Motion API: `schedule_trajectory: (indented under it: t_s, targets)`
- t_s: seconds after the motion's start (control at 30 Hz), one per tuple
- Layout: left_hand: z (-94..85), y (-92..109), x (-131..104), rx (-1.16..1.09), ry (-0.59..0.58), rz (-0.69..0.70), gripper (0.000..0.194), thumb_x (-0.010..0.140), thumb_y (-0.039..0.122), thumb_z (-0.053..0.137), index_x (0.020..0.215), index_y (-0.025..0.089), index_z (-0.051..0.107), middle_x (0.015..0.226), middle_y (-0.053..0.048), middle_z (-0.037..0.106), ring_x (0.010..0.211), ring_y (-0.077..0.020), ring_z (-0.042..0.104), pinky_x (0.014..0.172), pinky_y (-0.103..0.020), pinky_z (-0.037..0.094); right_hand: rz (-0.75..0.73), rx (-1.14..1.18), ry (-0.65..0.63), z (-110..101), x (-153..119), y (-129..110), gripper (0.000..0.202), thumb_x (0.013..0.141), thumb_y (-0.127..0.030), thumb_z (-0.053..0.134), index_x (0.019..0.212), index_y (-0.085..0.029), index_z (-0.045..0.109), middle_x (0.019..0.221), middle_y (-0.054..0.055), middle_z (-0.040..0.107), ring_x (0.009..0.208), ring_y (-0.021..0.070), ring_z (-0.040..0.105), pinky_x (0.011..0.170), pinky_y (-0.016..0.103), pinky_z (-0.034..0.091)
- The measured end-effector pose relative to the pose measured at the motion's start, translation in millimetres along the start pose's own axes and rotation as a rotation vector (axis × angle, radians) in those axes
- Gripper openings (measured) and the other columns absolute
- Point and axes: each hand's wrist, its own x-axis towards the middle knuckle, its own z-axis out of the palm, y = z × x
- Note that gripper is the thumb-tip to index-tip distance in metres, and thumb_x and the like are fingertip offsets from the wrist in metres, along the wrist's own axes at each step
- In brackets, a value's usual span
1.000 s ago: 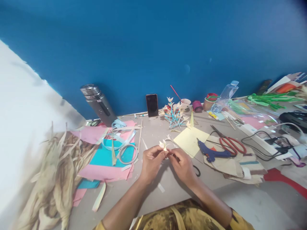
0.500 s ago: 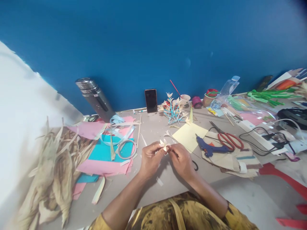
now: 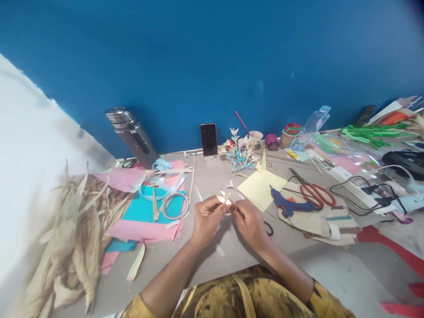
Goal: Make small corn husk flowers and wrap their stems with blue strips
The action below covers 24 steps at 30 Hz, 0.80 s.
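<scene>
Between my two hands is a small cream husk flower (image 3: 224,198) with pointed petals. My left hand (image 3: 208,221) is closed, thumb and fingers pinching the flower from its left side. My right hand (image 3: 248,221) is closed too, its fingertips meeting the flower's right lower side; the exact spot they grip is hidden. Just beyond the hands lies a pale loose flower piece (image 3: 232,184). Farther back stands a bunch of similar cream flowers on blue stems (image 3: 239,152). A yellow paper sheet (image 3: 263,187) lies right of the hands.
Dried corn husks (image 3: 66,247) lie at the left, beside pink and blue sheets (image 3: 135,210) with a tape roll (image 3: 175,206). A flask (image 3: 132,137) and phone (image 3: 208,139) stand by the wall. At right are a blue glue gun (image 3: 289,203), red-handled scissors (image 3: 316,192) and a power strip (image 3: 361,187).
The flower has tilted between my fingers, its petals now pointing more upward and seen from the side. Both hands stay in nearly the same place.
</scene>
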Motion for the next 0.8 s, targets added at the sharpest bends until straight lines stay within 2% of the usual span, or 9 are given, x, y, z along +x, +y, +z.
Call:
schedule_trajectory:
  t_s: [0.33, 0.53, 0.67, 0.8]
  targets:
    - [-1.1, -2.0, 0.7, -0.034, 0.014, -0.024, 0.018, 0.077, 0.032, 0.076, 0.067, 0.017, 0.073, 0.072, -0.003, 0.071, 0.063, -0.0142, 0.059, 0.067, -0.028, 0.051, 0.003, 0.004, -0.003, 2.0, -1.5, 1.0, 0.021, 0.098, -0.018, 0.051, 0.087, -0.022, 0.068, 0.079, 0.004, 0.070, 0.078, 0.0200, 0.062, 0.074, 0.031, 0.046]
    - [2.7, 3.2, 5.1, -0.067, 0.003, -0.098, 0.016, 0.074, 0.030, 0.078, 0.069, 0.016, 0.072, 0.075, -0.005, 0.073, 0.061, -0.0130, 0.058, 0.065, -0.028, 0.050, 0.064, 0.026, -0.007, 1.9, -3.5, 2.3, 0.016, 0.093, -0.016, 0.055, 0.083, -0.021, 0.067, 0.079, 0.004, 0.071, 0.079, 0.0206, 0.063, 0.074, 0.032, 0.046]
    - [3.6, 1.5, 10.3, -0.092, -0.031, -0.157, 0.017, 0.071, 0.028, 0.078, 0.080, 0.015, 0.072, 0.076, -0.006, 0.075, 0.059, -0.0128, 0.060, 0.066, -0.028, 0.050, 0.092, 0.054, 0.010, 0.9, -3.5, -1.0, 0.017, 0.091, -0.013, 0.055, 0.080, -0.021, 0.066, 0.076, 0.003, 0.070, 0.074, 0.0186, 0.061, 0.070, 0.029, 0.045]
    - [3.9, -3.7, 12.9, -0.143, -0.006, -0.224, 0.033, 0.069, 0.027, 0.080, 0.098, 0.014, 0.068, 0.077, -0.007, 0.077, 0.055, -0.0121, 0.060, 0.062, -0.026, 0.048, 0.117, 0.081, 0.012, 1.7, -4.3, -2.2, 0.018, 0.089, -0.014, 0.055, 0.076, -0.020, 0.066, 0.072, 0.002, 0.068, 0.068, 0.0167, 0.059, 0.064, 0.027, 0.043]
